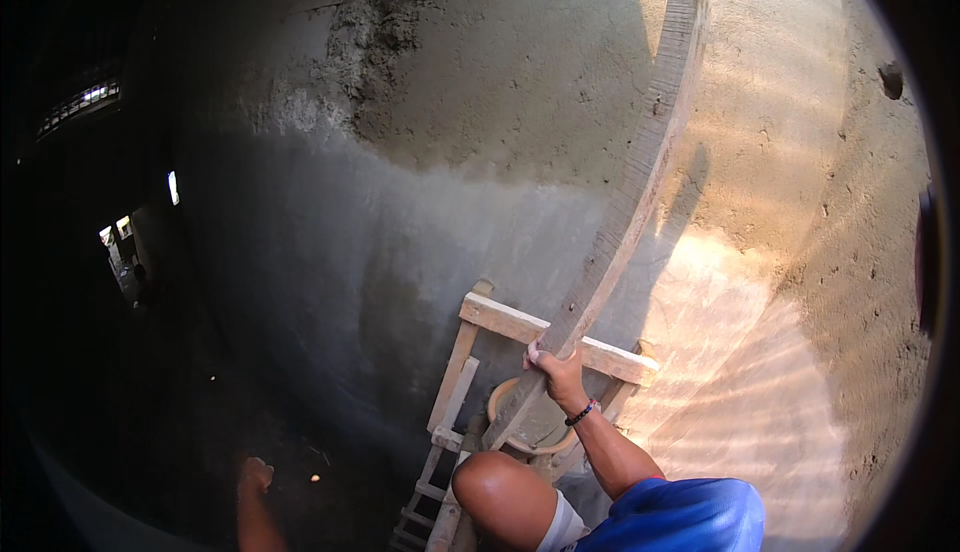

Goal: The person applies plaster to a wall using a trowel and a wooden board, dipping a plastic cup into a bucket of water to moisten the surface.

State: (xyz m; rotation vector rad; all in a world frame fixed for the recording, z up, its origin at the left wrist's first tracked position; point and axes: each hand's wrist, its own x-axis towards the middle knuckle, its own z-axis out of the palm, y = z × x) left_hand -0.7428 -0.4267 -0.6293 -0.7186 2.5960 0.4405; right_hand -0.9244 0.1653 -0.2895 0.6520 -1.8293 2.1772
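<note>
Gripping the wooden plank (632,192) in the right hand (558,370), the nearer one, with fingers curled around it near its lower end; tracing its long axis from just below and left of those fingers upward and to the right, in front of the wall (430,242). Noting a wooden crossbar (505,319) reaching out to both sides of the fingers, plus a round basin (560,445) just below them, partly hidden by the plank. Finding the left hand (257,474) well apart, below and left of those fingers, in shadow: cannot tell spread from pressed together.
</note>
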